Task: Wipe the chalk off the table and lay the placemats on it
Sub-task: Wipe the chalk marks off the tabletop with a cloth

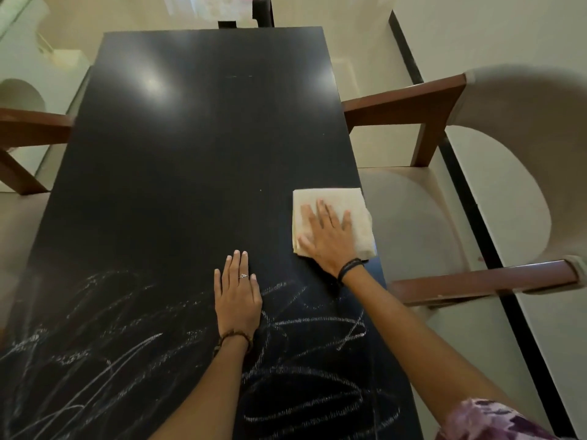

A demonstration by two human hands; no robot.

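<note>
Right hand (328, 238), fingers straight, presses a folded beige cloth (333, 217) at the glossy black table's (190, 154) right edge; left hand (237, 296) lies flat, fingers straight, on white chalk scribbles (301, 360).

Long black rectangular table (197, 147) running away from the viewer down the middle. White chalk scribbles (104, 350) spread over the near end, the far part bare. Folded cream cloth (330, 198) lying on the table at its right edge, just beyond the scribbles. Right hand (328, 235) flat on top of the cloth. Left hand (238, 296) flat on the tabletop, left of the cloth and nearer, at the far fringe of the scribbles. Brown wooden armchair with beige padded seat (422, 217) right of the table, beside the cloth. Second brown wooden chair (28, 128) on the left side, further back.
</note>
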